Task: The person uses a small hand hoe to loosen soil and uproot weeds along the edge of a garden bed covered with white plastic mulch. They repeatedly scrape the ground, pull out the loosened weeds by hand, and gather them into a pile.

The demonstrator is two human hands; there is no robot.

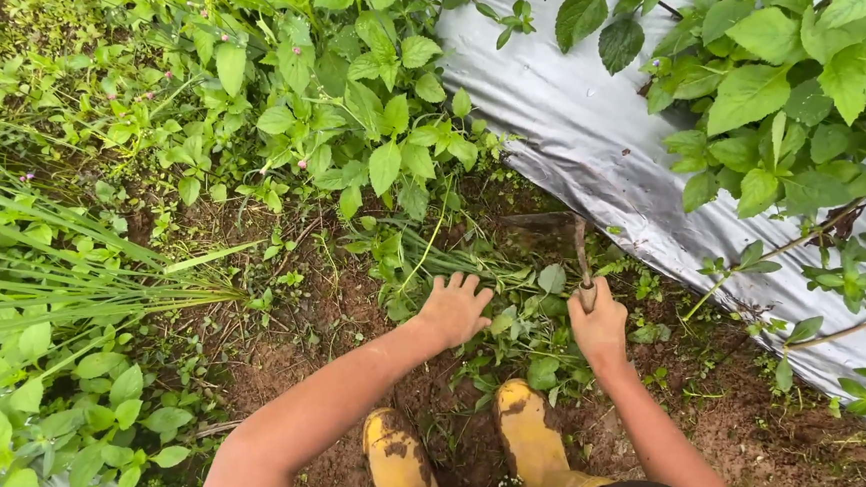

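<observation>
— Head view is looking straight down on a weedy strip of soil (742,433). What are the hands doing?

— The right hand (600,326) is wrapping tight around the wooden handle (582,258) of a small hand hoe; the fingers are closing fully on the grip. The handle is rising away from the fist toward the silver plastic mulch sheet (581,112), and the dark blade (535,220) is lying to the left at its far end, low among the stems.

— And the left?

— The left hand (454,307) is reaching forward with fingers spread, palm down, pressing onto a bundle of long green weed stems (452,265). It is not pinching anything that I can make out.

— So where is the hoe relative to both?

— It is sitting in the right fist, just right of the left hand, with the blade beyond the left fingertips and close to the stems.

— What else is lying around?

— Two muddy yellow rubber boots (531,445) are standing on the soil just below the hands. Broad-leaved plants (362,89) are crowding the far side, and long grass blades (71,271) are fanning in from the left edge of the strip.
</observation>
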